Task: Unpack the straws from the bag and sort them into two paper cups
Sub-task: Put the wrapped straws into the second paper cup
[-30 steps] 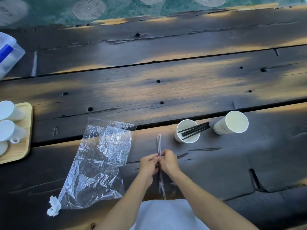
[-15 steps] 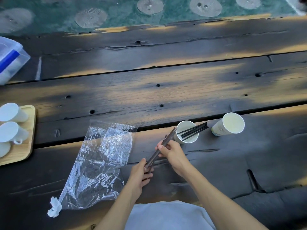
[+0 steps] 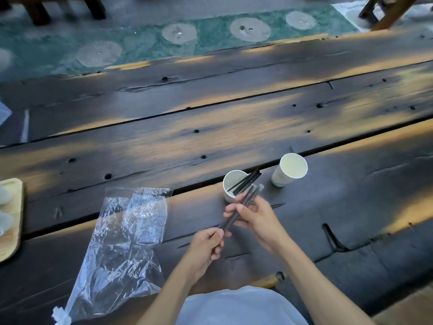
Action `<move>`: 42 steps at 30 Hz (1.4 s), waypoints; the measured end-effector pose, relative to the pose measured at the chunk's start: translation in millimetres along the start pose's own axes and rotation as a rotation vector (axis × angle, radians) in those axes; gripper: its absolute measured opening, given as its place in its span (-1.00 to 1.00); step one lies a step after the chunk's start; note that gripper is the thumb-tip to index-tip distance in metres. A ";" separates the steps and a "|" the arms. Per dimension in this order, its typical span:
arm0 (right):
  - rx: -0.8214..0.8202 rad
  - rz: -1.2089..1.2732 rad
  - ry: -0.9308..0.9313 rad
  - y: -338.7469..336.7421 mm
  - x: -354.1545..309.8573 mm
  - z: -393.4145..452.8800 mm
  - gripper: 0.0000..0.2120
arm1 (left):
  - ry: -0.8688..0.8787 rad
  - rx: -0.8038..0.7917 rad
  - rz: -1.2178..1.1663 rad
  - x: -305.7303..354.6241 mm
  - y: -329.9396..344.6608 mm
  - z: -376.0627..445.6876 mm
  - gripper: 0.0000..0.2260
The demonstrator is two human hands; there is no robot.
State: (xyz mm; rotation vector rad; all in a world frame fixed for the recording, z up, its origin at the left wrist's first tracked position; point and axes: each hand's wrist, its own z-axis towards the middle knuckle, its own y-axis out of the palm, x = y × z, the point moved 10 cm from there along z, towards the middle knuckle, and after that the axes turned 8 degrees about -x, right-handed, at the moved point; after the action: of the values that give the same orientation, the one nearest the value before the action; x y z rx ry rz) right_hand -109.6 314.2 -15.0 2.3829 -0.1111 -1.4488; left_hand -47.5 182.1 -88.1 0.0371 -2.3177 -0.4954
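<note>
A dark straw in a thin clear wrapper [image 3: 243, 205] runs slantwise between both hands. My right hand [image 3: 254, 215] grips its middle, and my left hand [image 3: 206, 245] pinches its lower end. The upper end points over the near paper cup [image 3: 230, 192], which holds several black straws [image 3: 246, 181] leaning out to the right. A second paper cup [image 3: 289, 170] stands to the right with nothing visible inside. The clear plastic bag [image 3: 121, 245] lies flat and crumpled on the table at the left.
The dark plank table [image 3: 210, 137] stretches across the view. A wooden tray [image 3: 11, 221] with white cups sits at the left edge. Beyond the far table edge lie a teal floor and chair legs.
The wrapped straw has swung from upright to a slant towards the near cup. My right hand moved up and right along it, and my left hand dropped to its lower end.
</note>
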 end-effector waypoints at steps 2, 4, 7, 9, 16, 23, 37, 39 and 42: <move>0.033 -0.018 -0.014 -19.4 -10.2 -11.9 -0.91 | -0.007 -0.031 0.040 1.2 15.1 5.9 -0.74; 0.100 -0.030 -0.042 -42.7 -23.0 -23.6 -0.89 | -0.010 -0.045 0.075 1.7 28.1 13.1 -0.77; 0.269 -0.021 -0.123 -90.6 -51.2 -41.4 -0.87 | -0.018 0.064 0.259 -2.5 25.7 28.2 -0.85; 0.385 0.006 -0.207 -128.1 -75.7 -53.8 -0.86 | -0.010 0.163 0.477 -5.5 16.3 38.9 -0.81; 0.657 0.039 -0.436 -210.5 -144.2 -66.1 -0.90 | -0.113 0.291 1.457 -14.2 24.9 73.1 -0.14; 0.637 -0.114 -0.440 -225.4 -161.1 -27.0 -0.83 | -0.327 0.229 1.551 -34.6 34.8 97.3 -0.03; 0.557 -0.362 -0.221 -227.4 -131.5 31.1 -0.88 | -0.301 0.248 1.543 -28.9 32.9 92.9 -0.07; 0.543 -0.343 -0.221 -226.6 -133.4 30.3 -0.82 | -0.264 0.262 1.518 -27.1 30.0 90.8 -0.12; 0.555 -0.346 -0.245 -225.8 -137.9 27.0 -0.81 | -0.181 0.290 1.466 -22.9 26.4 80.0 -0.22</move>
State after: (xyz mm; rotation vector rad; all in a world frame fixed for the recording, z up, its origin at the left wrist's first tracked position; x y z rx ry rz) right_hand -223.9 552.4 15.1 2.7380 -0.1889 -2.0987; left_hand -82.9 237.7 -145.4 -1.4638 -1.9046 0.5955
